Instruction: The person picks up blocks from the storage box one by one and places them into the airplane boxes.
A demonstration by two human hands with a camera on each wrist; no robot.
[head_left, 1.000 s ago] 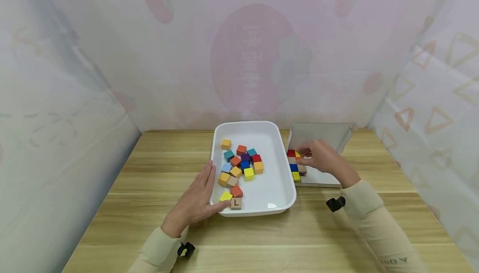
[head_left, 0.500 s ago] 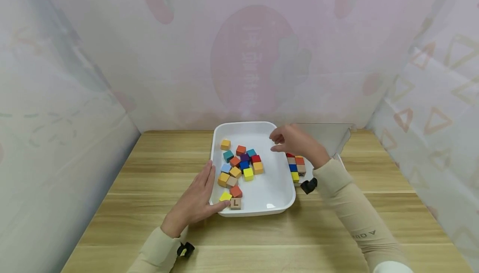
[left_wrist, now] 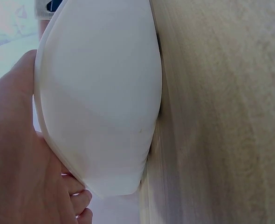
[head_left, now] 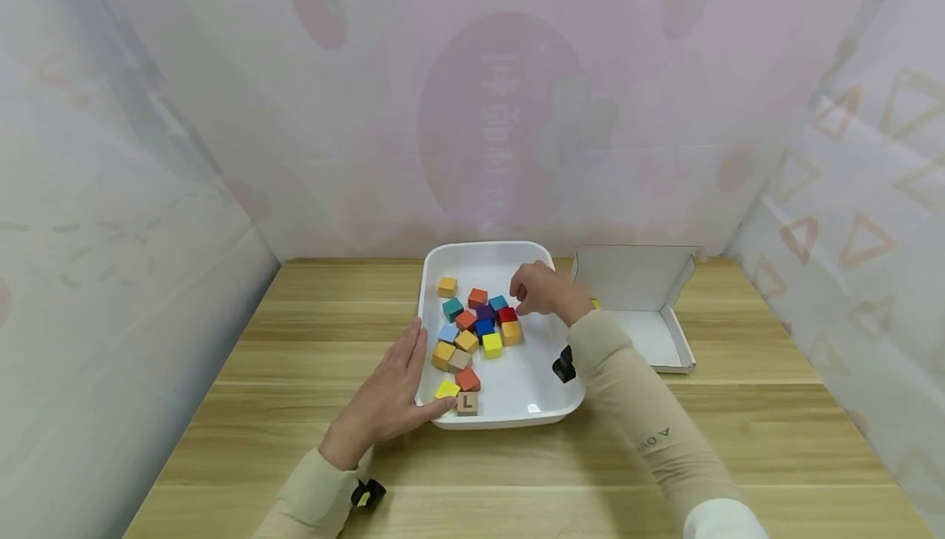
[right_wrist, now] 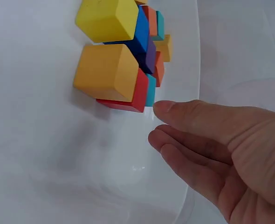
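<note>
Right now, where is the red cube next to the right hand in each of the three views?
Head: the red cube lies mid-picture in the white tray, just left of the right hand.
Left wrist: not in it; only the tray's outer wall shows.
Right wrist: centre-left, under the orange cube.
Shared landmark: the white tray.

Your head camera looks forward and down from above, taking in the whole tabletop (head_left: 244, 358), the tray (head_left: 550, 342) and both hands from a middling distance. Your left wrist camera sits very close, low at the tabletop (left_wrist: 221, 116), facing the tray's outer wall (left_wrist: 100, 93). Your right wrist camera hovers close over the tray's floor (right_wrist: 44, 154), facing the blocks (right_wrist: 114, 70). All three views share the tray.
</note>
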